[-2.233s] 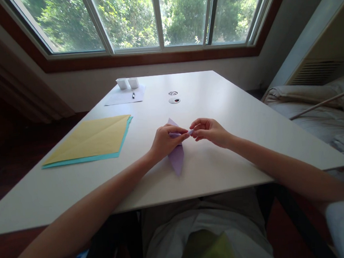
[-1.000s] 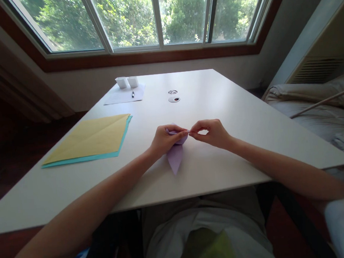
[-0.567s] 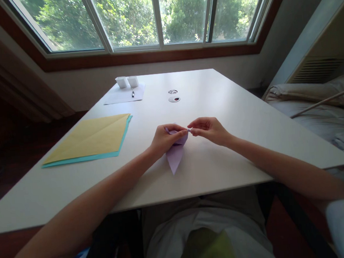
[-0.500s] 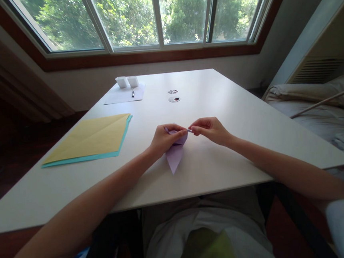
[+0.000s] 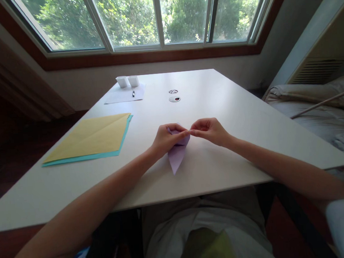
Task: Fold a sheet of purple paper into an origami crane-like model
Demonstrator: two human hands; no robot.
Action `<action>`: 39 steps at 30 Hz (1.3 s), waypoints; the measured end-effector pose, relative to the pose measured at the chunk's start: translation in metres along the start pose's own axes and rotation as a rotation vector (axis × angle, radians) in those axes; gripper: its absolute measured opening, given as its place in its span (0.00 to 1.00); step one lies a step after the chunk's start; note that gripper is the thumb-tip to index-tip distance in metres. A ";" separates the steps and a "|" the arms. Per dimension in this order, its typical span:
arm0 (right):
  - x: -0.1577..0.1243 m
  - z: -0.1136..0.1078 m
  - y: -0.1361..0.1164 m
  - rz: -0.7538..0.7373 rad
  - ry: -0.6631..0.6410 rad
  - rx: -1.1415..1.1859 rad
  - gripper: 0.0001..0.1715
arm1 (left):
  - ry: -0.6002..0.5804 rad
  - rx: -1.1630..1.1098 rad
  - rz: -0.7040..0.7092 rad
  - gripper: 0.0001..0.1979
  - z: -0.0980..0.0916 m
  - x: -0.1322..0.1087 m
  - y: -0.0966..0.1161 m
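Observation:
A folded piece of purple paper [image 5: 177, 157] is held just above the white table [image 5: 223, 164], one pointed end hanging toward the front edge. My left hand [image 5: 170, 138] is closed on the paper's upper part, thumb on the near side. My right hand [image 5: 208, 130] pinches at the paper's right tip, where its fingertips meet those of my left hand. That tip is hidden between the fingers.
Yellow paper [image 5: 88, 137] lies over teal paper [image 5: 126, 133] on the left. Farther back are a white sheet [image 5: 118, 96], a pen [image 5: 133, 94], two small white containers [image 5: 128, 82] and two round table fittings [image 5: 174, 99].
My right fingertips have moved in against my left ones, covering the thin purple tip that showed between them. The purple paper has shifted slightly right.

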State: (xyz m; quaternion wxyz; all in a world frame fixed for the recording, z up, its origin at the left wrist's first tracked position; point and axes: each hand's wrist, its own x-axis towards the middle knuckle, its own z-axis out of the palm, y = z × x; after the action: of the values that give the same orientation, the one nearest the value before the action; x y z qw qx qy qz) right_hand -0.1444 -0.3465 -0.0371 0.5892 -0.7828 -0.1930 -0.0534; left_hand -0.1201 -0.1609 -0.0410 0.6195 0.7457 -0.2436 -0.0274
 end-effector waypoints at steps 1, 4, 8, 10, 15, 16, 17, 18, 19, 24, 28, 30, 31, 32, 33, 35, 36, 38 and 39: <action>0.000 0.000 0.000 -0.005 -0.003 0.012 0.17 | -0.001 0.000 0.001 0.15 0.000 0.000 0.001; 0.000 0.001 -0.001 -0.020 -0.005 0.029 0.17 | -0.006 -0.003 0.007 0.14 0.000 0.000 0.001; 0.000 0.003 -0.002 -0.039 -0.016 -0.025 0.18 | -0.004 0.031 0.019 0.14 0.000 0.000 0.002; 0.000 0.002 -0.001 -0.049 -0.032 -0.044 0.18 | -0.001 0.062 0.030 0.14 -0.001 0.000 0.002; 0.002 -0.003 0.003 -0.051 -0.004 -0.099 0.20 | 0.022 0.058 0.046 0.13 -0.003 0.001 -0.001; 0.002 -0.003 0.003 -0.056 0.009 -0.119 0.20 | 0.026 0.049 0.045 0.13 -0.003 0.001 -0.002; 0.002 -0.003 0.003 -0.064 0.014 -0.141 0.20 | 0.026 0.044 0.043 0.13 -0.003 0.001 -0.002; 0.001 -0.003 0.003 -0.073 0.016 -0.163 0.19 | 0.023 0.044 0.044 0.13 -0.003 0.001 -0.002; 0.001 -0.003 0.002 -0.082 0.013 -0.185 0.18 | 0.018 0.049 0.046 0.13 -0.002 0.001 -0.001; 0.000 -0.002 0.001 -0.138 0.007 -0.239 0.14 | 0.009 0.038 0.029 0.15 -0.002 0.002 0.002; 0.005 -0.011 0.005 -0.180 -0.084 -0.220 0.12 | 0.219 -0.068 0.004 0.21 -0.013 0.012 0.001; 0.007 -0.016 0.008 -0.197 -0.156 -0.185 0.11 | 0.252 -0.190 -0.144 0.25 -0.020 0.018 -0.001; 0.008 -0.018 0.009 -0.207 -0.188 -0.169 0.11 | 0.228 -0.265 -0.252 0.27 -0.023 0.020 -0.002; 0.008 -0.020 0.011 -0.216 -0.212 -0.156 0.11 | 0.186 -0.322 -0.357 0.26 -0.026 0.021 -0.002; 0.009 -0.021 0.012 -0.224 -0.232 -0.148 0.10 | 0.131 -0.358 -0.447 0.25 -0.027 0.022 -0.002; 0.009 -0.022 0.014 -0.229 -0.258 -0.144 0.10 | 0.033 -0.340 -0.537 0.22 -0.029 0.021 -0.001; 0.009 -0.023 0.014 -0.231 -0.268 -0.142 0.10 | -0.019 -0.293 -0.537 0.21 -0.029 0.020 0.000; 0.009 -0.024 0.014 -0.239 -0.283 -0.131 0.10 | -0.126 -0.165 -0.474 0.22 -0.029 0.017 0.003; 0.009 -0.024 0.014 -0.244 -0.287 -0.122 0.10 | -0.181 -0.096 -0.431 0.23 -0.028 0.015 0.004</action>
State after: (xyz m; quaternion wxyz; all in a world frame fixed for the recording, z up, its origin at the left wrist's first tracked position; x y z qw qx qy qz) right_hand -0.1278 -0.3701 -0.0399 0.4961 -0.7874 -0.3651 -0.0238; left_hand -0.0982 -0.1415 -0.0270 0.6099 0.7446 -0.1318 -0.2370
